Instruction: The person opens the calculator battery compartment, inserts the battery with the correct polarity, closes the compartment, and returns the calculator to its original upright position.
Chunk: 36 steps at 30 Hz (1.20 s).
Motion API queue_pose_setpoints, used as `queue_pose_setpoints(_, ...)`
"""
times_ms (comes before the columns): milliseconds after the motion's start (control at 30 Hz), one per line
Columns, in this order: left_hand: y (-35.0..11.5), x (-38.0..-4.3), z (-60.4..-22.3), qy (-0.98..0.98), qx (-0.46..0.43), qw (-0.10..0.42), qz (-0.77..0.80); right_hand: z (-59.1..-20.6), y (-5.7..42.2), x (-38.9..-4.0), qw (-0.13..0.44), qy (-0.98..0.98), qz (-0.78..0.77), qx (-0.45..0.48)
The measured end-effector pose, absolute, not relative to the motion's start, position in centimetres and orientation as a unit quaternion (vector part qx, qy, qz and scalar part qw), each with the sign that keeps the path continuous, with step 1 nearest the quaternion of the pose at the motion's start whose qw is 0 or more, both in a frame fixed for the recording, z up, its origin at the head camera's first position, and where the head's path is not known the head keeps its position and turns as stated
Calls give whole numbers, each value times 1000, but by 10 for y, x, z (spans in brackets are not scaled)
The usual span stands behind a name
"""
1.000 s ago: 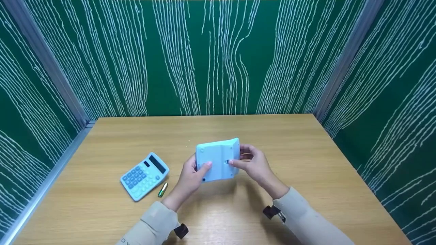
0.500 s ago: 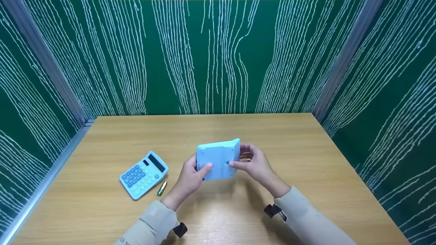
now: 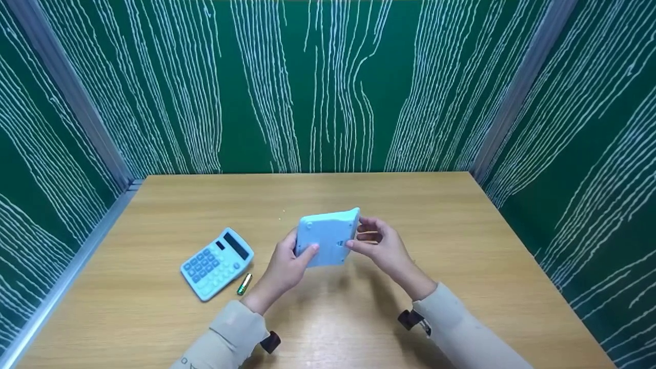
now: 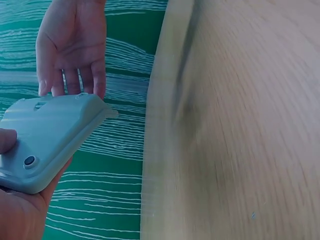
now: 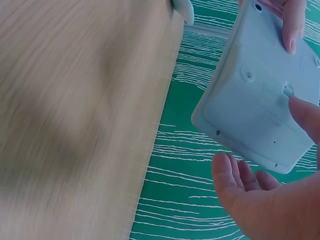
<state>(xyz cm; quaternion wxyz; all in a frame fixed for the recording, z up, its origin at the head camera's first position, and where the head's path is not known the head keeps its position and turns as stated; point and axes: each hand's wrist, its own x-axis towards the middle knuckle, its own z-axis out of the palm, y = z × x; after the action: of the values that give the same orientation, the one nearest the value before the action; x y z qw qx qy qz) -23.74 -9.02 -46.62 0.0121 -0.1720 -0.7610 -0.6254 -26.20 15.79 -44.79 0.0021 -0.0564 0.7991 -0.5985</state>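
Observation:
A light blue calculator is held above the table with its back toward the head camera. My left hand grips its left side, thumb across the back and fingers underneath. A small latch slot shows on the back, and the thumb tip of my right hand is right at it. The other right fingers extend past the calculator's edge, fairly straight in the left wrist view. One round foot and several screw holes show on the casing. The keys and display of this calculator are hidden.
Another light blue calculator lies face up on the wooden table, left of my hands. A green and gold battery lies beside it, close to my left forearm. Green walls with white lines surround the table.
The held calculator has tilted slightly, so its lower edge sits a little higher. My right thumb stays by the latch slot. The other calculator and the battery have not moved.

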Motion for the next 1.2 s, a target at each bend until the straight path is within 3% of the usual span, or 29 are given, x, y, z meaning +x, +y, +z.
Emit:
queue_pose_setpoints(300,-90,-240,-465,-791,-204,72,-572,-446,157,-261,-2,791,-610,-53)
queue_pose_setpoints(733,-84,-242,-472,-851,-282,265,-355,-443,152,-256,64,723,-686,-42)
queue_pose_setpoints(1200,-87,-239,-471,-872,-344,325,-129,-439,145,-255,126,658,-742,-16)
